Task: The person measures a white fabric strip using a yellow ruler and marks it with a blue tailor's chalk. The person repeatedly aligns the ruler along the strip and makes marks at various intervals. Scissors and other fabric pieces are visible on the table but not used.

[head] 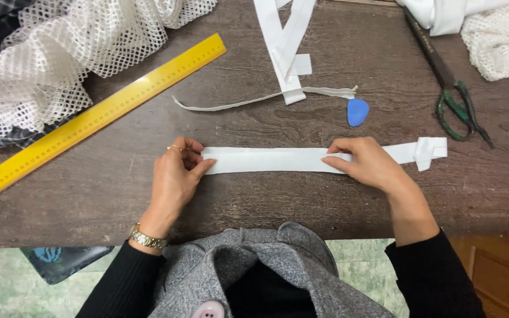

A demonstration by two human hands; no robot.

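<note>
Flat on table [119,188]: white fabric strip [266,160]. Left hand [175,179] pinching its 9 o'clock end; right hand [369,164] open, pressing toward 3 o'clock.

On a dark wooden table [89,194], the left hand [175,176] pinches the left end of a folded white fabric strip [266,159] while the right hand [367,162] presses flat on it further along, with blue tailor's chalk [357,111], green-handled scissors [452,88], a yellow ruler [95,118] and white mesh fabric [60,53] lying beyond.
</note>
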